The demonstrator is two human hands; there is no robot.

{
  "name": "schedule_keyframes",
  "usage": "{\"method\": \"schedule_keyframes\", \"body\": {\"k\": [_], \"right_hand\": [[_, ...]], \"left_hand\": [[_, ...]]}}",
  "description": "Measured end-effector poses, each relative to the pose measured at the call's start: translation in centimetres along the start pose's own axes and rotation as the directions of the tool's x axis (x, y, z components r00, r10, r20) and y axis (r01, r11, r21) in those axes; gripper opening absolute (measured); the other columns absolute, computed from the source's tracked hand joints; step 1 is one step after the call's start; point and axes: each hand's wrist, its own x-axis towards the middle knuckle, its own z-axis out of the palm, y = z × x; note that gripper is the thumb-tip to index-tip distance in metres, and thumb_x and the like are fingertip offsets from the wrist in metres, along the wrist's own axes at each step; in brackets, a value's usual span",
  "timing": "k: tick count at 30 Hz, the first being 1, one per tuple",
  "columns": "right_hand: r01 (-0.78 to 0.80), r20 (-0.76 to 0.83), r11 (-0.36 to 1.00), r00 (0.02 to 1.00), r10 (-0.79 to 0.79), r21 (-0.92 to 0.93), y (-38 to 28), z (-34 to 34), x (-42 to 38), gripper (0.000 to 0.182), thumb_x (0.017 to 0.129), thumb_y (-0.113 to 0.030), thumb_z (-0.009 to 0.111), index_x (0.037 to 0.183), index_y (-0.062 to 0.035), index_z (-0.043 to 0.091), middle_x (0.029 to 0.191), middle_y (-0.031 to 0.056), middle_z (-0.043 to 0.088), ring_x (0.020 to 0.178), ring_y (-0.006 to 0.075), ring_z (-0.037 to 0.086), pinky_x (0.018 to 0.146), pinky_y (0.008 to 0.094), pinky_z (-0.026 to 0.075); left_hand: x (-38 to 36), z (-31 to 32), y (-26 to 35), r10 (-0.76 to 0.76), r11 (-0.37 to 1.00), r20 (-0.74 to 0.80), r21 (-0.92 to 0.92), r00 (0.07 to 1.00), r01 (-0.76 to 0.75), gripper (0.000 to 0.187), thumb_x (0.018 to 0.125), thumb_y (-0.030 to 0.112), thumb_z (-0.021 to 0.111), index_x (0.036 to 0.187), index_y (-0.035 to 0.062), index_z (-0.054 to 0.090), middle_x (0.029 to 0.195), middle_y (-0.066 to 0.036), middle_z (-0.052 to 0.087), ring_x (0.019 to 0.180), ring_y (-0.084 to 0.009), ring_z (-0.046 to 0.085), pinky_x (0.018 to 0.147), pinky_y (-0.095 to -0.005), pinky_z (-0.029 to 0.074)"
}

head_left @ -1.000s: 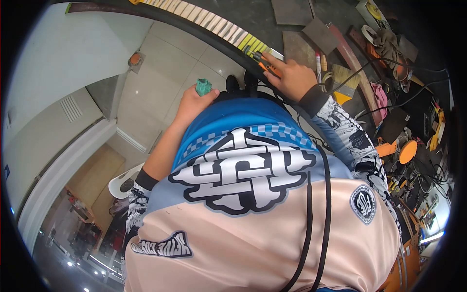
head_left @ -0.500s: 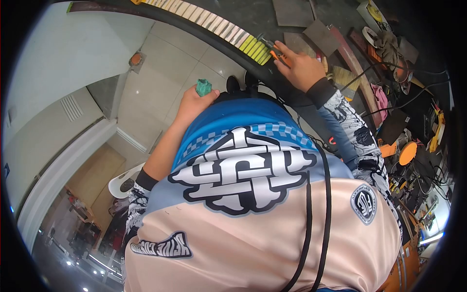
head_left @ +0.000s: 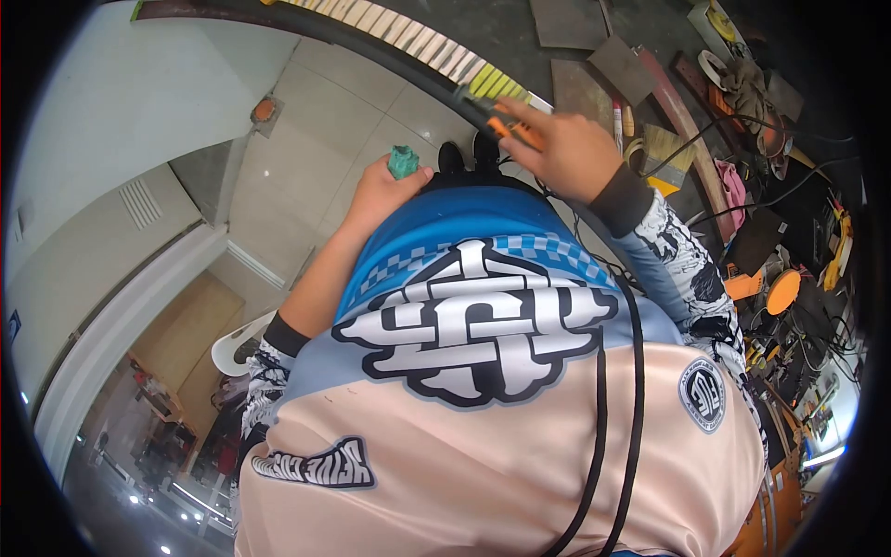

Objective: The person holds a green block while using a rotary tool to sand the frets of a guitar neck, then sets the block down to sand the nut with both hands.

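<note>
Two hands work at the dark workbench: your right hand grips orange-handled pliers over its edge, long axis pointing up-left, while your left hand clutches a crumpled green wad at your waist.

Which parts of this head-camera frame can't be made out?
- Orange-handled tool: tip too small, handle under the right hand.
- Green object: mostly enclosed by the left hand; kind unclear.
- Bench clutter: shadowed, cut by the lens rim.
- Shoes: behind the shirt.
</note>
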Motion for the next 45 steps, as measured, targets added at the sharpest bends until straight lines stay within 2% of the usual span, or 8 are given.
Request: {"method": "schedule_keyframes", "body": {"k": [3, 7, 13, 22, 25, 31, 40, 45], "right_hand": [[0.087, 0.102, 0.995, 0.991, -0.092, 0.045, -2.6, -0.2, 0.0, 0.049, 0.093, -0.044, 0.066, 0.138, -0.0248, 0.063, 0.085, 0.0148, 0.075, 0.077, 0.0366, 0.073, 0.075, 0.0467, 0.060], [0.160, 0.116, 0.984, 0.979, -0.168, 0.078, -3.9, 0.2, 0.3, 0.050, 0.091, -0.042, 0.067, 0.137, -0.0216, 0.063, 0.086, 0.0149, 0.075, 0.076, 0.0350, 0.073, 0.074, 0.0451, 0.060], [0.127, 0.152, 0.990, 0.979, -0.136, 0.068, -4.1, 0.1, 0.1, 0.050, 0.091, -0.042, 0.067, 0.137, -0.0220, 0.063, 0.085, 0.0153, 0.075, 0.076, 0.0359, 0.073, 0.073, 0.0451, 0.060], [-0.118, -0.042, 0.985, 0.993, 0.114, -0.126, 3.9, 2.0, -0.6, 0.054, 0.094, -0.048, 0.064, 0.144, -0.0297, 0.057, 0.081, 0.0182, 0.073, 0.073, 0.0394, 0.072, 0.068, 0.0492, 0.059], [-0.098, -0.129, 0.972, 0.989, 0.071, -0.216, 6.0, 2.8, -1.3, 0.056, 0.094, -0.050, 0.064, 0.147, -0.0323, 0.053, 0.078, 0.0180, 0.071, 0.070, 0.0390, 0.072, 0.065, 0.0484, 0.059], [-0.043, -0.075, 0.958, 0.997, 0.023, -0.283, 4.9, 3.4, -1.5, 0.057, 0.095, -0.050, 0.063, 0.148, -0.0348, 0.051, 0.081, 0.0174, 0.069, 0.069, 0.0376, 0.072, 0.063, 0.0472, 0.059], [-0.049, -0.074, 0.963, 0.997, 0.030, -0.265, 4.7, 4.2, -1.1, 0.057, 0.095, -0.050, 0.063, 0.149, -0.0350, 0.050, 0.083, 0.0186, 0.069, 0.070, 0.0390, 0.072, 0.062, 0.0482, 0.059], [-0.083, -0.158, 0.971, 0.986, 0.048, -0.222, 6.7, 3.7, 0.1, 0.057, 0.095, -0.049, 0.062, 0.149, -0.0329, 0.051, 0.081, 0.0200, 0.070, 0.071, 0.0391, 0.072, 0.063, 0.0481, 0.059]], "left_hand": [[0.1, -0.1, 0.2, 0.018, 1.000, 0.021, 0.015, 1.000, -0.018, 0.029, 0.088, 0.030, 0.078, 0.095, 0.0027, 0.069, 0.082, -0.005, 0.072, 0.076, -0.0133, 0.066, 0.071, -0.0300, 0.052], [-0.1, 0.1, 1.1, 0.016, 0.999, 0.024, 0.035, 1.000, -0.017, 0.028, 0.088, 0.029, 0.077, 0.095, 0.0023, 0.069, 0.083, -0.006, 0.072, 0.078, -0.0135, 0.067, 0.071, -0.0306, 0.052], [0.6, 0.0, 0.5, 0.014, 0.998, 0.026, 0.064, 1.000, -0.015, 0.030, 0.087, 0.030, 0.078, 0.094, 0.0022, 0.069, 0.079, -0.005, 0.071, 0.074, -0.0137, 0.066, 0.069, -0.0308, 0.051], [0.3, -0.3, 0.1, 0.014, 1.000, -0.023, 0.016, 1.000, -0.013, 0.031, 0.087, 0.032, 0.078, 0.091, 0.0037, 0.068, 0.073, -0.004, 0.067, 0.067, -0.0128, 0.063, 0.064, -0.0296, 0.049], [0.2, -0.4, 0.1, -0.006, 1.000, -0.019, 0.007, 1.000, 0.006, 0.031, 0.088, 0.033, 0.078, 0.091, 0.0038, 0.068, 0.073, -0.004, 0.067, 0.067, -0.0128, 0.063, 0.063, -0.0294, 0.049], [0.2, 0.0, 0.3, -0.013, 1.000, -0.019, 0.011, 1.000, 0.013, 0.032, 0.087, 0.033, 0.078, 0.090, 0.0038, 0.067, 0.073, -0.003, 0.067, 0.067, -0.0125, 0.063, 0.063, -0.0289, 0.049], [-0.1, 0.1, -0.1, -0.026, 1.000, -0.033, -0.009, 0.999, 0.025, 0.031, 0.087, 0.032, 0.078, 0.091, 0.0035, 0.068, 0.075, -0.003, 0.067, 0.068, -0.0125, 0.063, 0.064, -0.0290, 0.049], [-0.4, -0.2, 0.3, -0.025, 1.000, -0.038, -0.011, 0.999, 0.025, 0.031, 0.087, 0.032, 0.078, 0.092, 0.0032, 0.068, 0.075, -0.003, 0.067, 0.068, -0.0126, 0.063, 0.065, -0.0292, 0.050]]}}
